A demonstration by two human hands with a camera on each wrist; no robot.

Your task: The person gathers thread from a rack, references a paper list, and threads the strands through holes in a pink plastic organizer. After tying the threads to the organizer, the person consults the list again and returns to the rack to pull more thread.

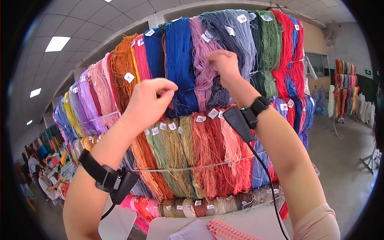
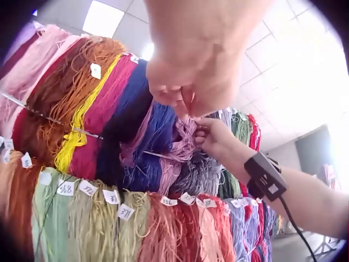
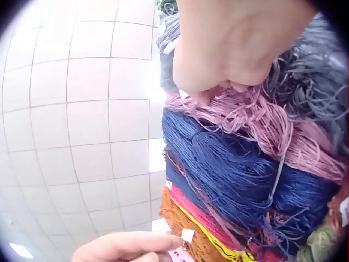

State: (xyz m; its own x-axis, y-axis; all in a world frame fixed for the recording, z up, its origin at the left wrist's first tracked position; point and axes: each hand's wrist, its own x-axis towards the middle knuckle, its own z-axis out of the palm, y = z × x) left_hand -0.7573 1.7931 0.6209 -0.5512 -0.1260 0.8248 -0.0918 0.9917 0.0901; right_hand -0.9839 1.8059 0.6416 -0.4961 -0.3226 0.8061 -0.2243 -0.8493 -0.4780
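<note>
Right hand [image 1: 224, 64] digs in, fingers curled and clamped on the pink yarn [image 1: 202, 76]; left hand [image 1: 150, 100] hovers beside the blue yarn [image 1: 180, 60], fingertips pinched together.

The yarn rack [image 1: 208, 120] forms a packed wall of hanks, touching side by side in stacked rows, with no gaps between. Open air lies before it, and bare floor [image 1: 344, 160] past its right edge, toward a second rack [image 1: 346, 88].
</note>
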